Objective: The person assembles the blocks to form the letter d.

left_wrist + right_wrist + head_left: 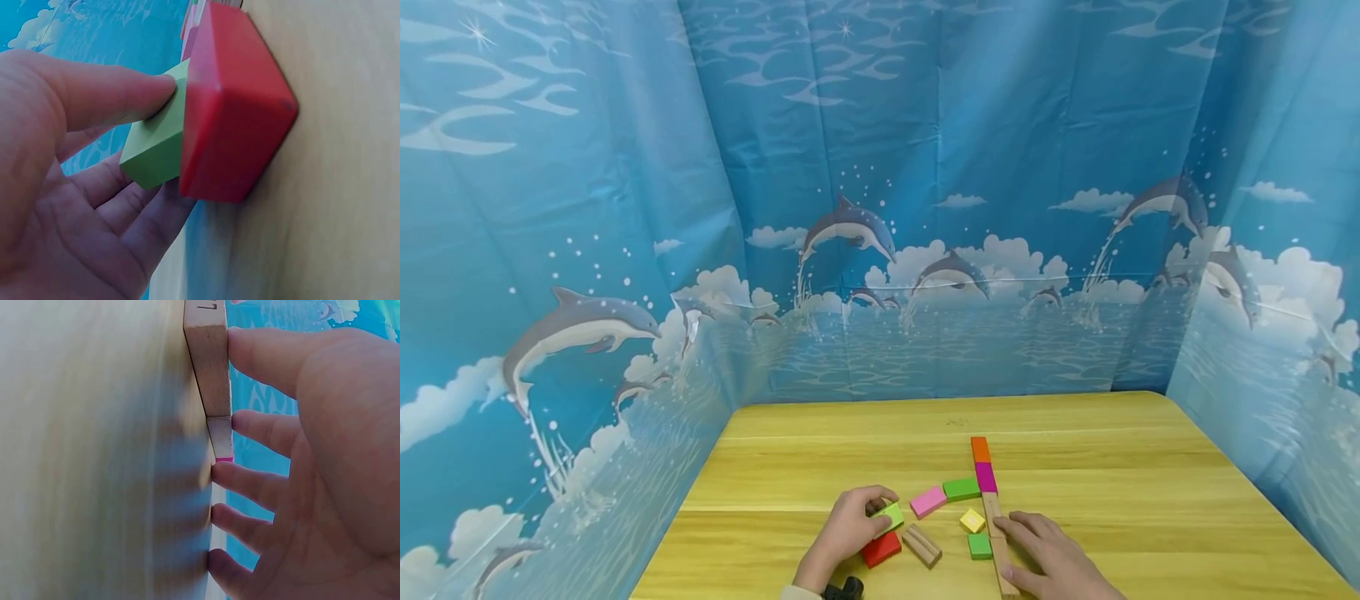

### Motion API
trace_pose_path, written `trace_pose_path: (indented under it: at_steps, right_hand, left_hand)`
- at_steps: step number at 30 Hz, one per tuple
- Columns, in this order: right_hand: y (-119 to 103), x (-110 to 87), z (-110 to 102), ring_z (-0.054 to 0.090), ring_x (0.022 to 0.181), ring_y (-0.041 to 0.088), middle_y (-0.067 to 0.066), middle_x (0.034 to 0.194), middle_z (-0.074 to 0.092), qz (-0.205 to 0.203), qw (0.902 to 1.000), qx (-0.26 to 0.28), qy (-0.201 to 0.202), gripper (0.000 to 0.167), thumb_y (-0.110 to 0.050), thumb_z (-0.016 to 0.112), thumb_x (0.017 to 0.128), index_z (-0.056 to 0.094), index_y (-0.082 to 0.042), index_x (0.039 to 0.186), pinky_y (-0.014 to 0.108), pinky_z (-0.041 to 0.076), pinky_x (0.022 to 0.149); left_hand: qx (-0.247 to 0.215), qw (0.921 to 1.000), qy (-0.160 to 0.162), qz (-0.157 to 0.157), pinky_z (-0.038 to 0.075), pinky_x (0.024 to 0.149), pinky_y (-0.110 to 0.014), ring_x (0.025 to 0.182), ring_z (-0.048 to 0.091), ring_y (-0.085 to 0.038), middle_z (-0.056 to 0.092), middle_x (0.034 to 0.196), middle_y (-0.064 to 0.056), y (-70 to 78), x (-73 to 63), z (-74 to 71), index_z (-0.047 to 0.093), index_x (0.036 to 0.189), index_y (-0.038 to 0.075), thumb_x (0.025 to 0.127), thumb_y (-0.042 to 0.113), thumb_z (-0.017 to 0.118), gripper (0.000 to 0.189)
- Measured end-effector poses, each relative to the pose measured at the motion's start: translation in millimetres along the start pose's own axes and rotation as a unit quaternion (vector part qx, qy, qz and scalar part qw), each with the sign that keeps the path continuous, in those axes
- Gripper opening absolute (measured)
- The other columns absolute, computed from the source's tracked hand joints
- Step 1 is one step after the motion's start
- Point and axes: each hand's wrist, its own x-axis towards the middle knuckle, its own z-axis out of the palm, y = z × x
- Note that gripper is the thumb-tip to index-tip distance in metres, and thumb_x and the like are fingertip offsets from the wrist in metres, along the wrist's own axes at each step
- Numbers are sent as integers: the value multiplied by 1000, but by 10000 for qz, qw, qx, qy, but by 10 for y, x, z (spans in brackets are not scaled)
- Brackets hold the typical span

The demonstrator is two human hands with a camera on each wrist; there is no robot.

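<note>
Thumb and fingers of the left hand (848, 525) had a snug pinch on a lime green block (892, 517), closed just to the width of it, right behind a red block (882, 550) on the wooden table (820, 433); couldn't tell if those 2 touched. The right hand (1060, 560) had hold of nothing, fingers spread and pretty straight, thumb and index tips against the side of 2 plain wood blocks (991, 510) laid end to end. Beyond those, the row carried on with a magenta block (987, 477), then an orange block (981, 449) at the far end. A longer green block (962, 489) butted up to the magenta one, a pink block (928, 502) just beside it. A yellow block (972, 521) and a small green block (980, 547) sat left of the row.
</note>
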Motion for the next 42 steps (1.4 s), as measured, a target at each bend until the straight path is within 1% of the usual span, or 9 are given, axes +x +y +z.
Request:
trace_pose_path:
  at_steps: [5,9,12,14,17,27,32,38,42]
  right_hand:
    - [-2,5,4,46,126,47,19,140,50,-13,10000,-26,62,65,-54,59,97,54,-11,145,69,43,89]
    - [13,6,19,48,125,45,17,140,52,-53,9997,-203,160,65,-56,58,97,54,-12,145,67,45,88]
    - [4,6,10,48,126,45,17,140,51,-18,9998,-196,96,65,-56,58,97,54,-13,146,68,45,88]
    - [-10,5,-2,46,127,47,19,141,50,7,10000,-81,11,66,-55,59,97,53,-11,146,70,43,89]
    - [-19,1,-8,46,127,47,19,142,49,26,10000,-93,-17,66,-55,59,97,53,-12,146,70,43,89]
    - [-30,-12,-6,46,127,47,18,142,49,-1,9999,-111,17,66,-56,59,96,52,-13,147,69,43,89]
    - [-29,-10,-7,46,127,47,18,142,49,20,9999,-145,2,66,-56,59,96,52,-14,147,69,43,89]
    - [-23,-4,-6,46,127,46,18,142,49,19,9998,-201,9,66,-56,59,96,52,-14,147,69,43,90]
    - [-32,0,-13,47,126,46,17,141,50,-29,9997,-247,54,66,-56,59,97,53,-14,147,68,44,90]
  left_hand:
    - [-80,9999,57,-19,47,70,-30,77,55,-9,64,89,9,30,-16,17,76,114,21,89,8,75,29]
    - [-69,9999,106,6,47,70,-31,78,54,-10,64,90,9,57,-29,45,75,113,24,89,8,75,29]
    - [-3,9999,120,17,46,68,-31,76,53,-10,62,88,10,81,-28,73,75,111,26,89,8,76,29]
    - [11,9999,120,25,45,66,-31,74,52,-11,61,86,9,95,-29,88,74,111,26,89,7,76,29]
    - [28,9999,93,37,45,65,-30,73,52,-11,60,86,9,113,-28,105,74,111,25,89,7,76,28]
    - [662,9977,157,0,38,56,-27,63,45,-8,55,75,8,136,-55,99,73,118,17,92,17,75,26]
    - [900,9956,266,0,37,55,-27,62,44,-7,54,74,9,129,-56,116,73,118,17,92,22,76,27]
    - [1279,9909,431,6,37,55,-27,62,44,-7,51,73,11,129,-56,156,74,115,19,91,29,76,26]
    - [1279,9907,458,-42,36,53,-26,59,44,-7,51,70,13,152,-65,181,75,114,21,92,33,75,25]
